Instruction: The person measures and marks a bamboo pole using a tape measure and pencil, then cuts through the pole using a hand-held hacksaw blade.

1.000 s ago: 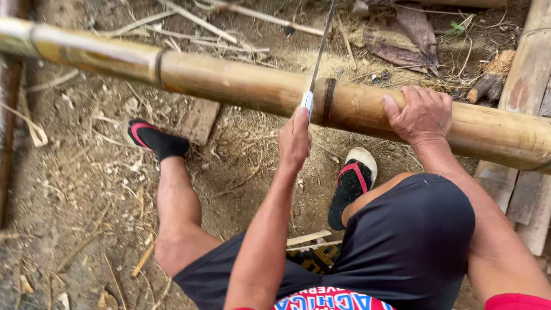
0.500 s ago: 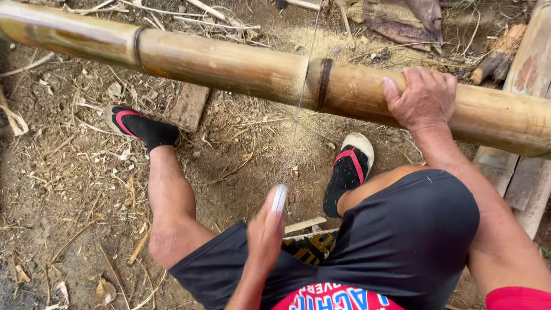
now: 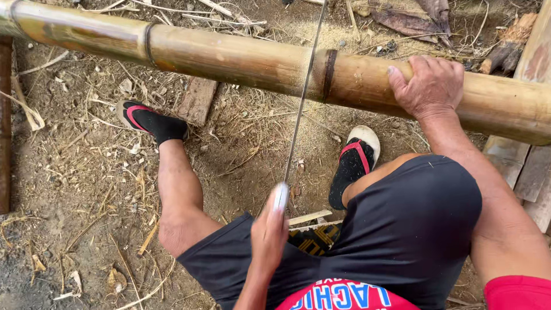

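The bamboo pole (image 3: 229, 57) lies across the top of the view, long axis running left to right and dipping slightly toward the right. The saw (image 3: 301, 97) crosses it almost square, blade running away from the person, just left of a dark node ring. Right hand (image 3: 427, 86) is clamped over the pole; left hand (image 3: 270, 235) is wrapped around the saw handle. Compared to half a second ago, the blade's back on the cut and looks sharp rather than blurred.
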